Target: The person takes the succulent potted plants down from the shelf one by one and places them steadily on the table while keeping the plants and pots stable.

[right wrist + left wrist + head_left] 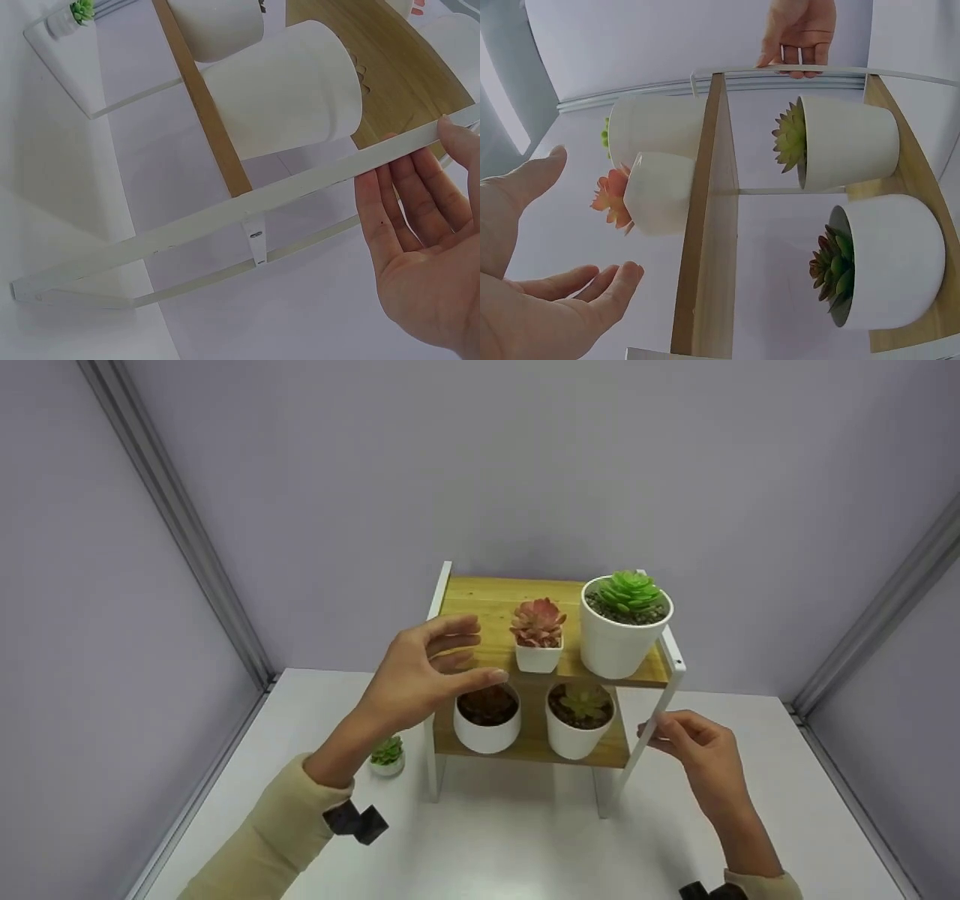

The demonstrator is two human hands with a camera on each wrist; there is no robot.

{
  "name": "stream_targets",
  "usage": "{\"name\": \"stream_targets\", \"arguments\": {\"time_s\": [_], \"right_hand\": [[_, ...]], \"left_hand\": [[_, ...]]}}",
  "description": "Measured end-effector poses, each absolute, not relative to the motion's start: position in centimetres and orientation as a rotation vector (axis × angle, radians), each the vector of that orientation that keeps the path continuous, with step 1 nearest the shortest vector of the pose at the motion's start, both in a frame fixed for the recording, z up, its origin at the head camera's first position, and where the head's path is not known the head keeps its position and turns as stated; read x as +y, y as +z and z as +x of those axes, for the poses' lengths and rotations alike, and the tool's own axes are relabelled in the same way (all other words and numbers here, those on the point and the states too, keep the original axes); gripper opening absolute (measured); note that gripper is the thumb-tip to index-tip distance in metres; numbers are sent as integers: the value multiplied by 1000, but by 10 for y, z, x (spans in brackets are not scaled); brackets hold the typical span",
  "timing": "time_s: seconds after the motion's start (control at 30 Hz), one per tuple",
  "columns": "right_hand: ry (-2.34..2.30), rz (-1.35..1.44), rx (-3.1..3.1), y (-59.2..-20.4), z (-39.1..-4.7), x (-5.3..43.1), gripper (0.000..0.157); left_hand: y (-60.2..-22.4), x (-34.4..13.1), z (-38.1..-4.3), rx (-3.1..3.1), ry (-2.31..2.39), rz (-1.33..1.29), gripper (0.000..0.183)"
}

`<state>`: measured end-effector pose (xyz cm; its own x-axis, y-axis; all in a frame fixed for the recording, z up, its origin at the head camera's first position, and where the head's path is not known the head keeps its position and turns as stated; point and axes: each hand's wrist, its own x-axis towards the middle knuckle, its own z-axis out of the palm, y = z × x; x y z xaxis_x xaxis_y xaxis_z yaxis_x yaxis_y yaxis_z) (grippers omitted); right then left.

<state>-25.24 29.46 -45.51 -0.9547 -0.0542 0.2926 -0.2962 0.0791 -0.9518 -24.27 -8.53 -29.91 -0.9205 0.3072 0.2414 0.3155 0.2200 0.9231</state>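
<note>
My left hand (412, 679) hovers at the left front of a two-tier plant stand (491, 592) with wooden boards and white side frames. Its fingers and thumb are spread apart, with nothing between them. Beside them, a pinkish-red succulent in a small white pot (538, 660) stands on the top board. To its right is a larger white pot (616, 649) with a bright green succulent. My right hand (705, 754) holds the stand's right side frame (315, 176), thumb on one side of the bar and fingers on the other.
On the lower board stand a white pot with a dark succulent (487, 737) and a white pot with a yellow-green succulent (574, 742). A small potted green plant (387, 761) sits on the white table (495, 855), left of the stand. Grey walls (525, 457) enclose the table.
</note>
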Motion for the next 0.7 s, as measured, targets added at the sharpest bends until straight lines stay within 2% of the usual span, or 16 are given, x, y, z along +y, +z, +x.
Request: {"name": "stream_targets", "arguments": {"time_s": [0.3, 0.57, 0.7], "right_hand": [[1986, 404, -2143, -454, -251, 295, 30], [1976, 379, -2158, -454, -251, 295, 30], [1983, 372, -2160, -454, -251, 294, 31]], "left_hand": [[-286, -77, -247, -2559, -1730, -626, 82], [-273, -72, -252, -2762, -1554, -628, 98], [-269, -68, -257, -2809, -1472, -636, 98]]}}
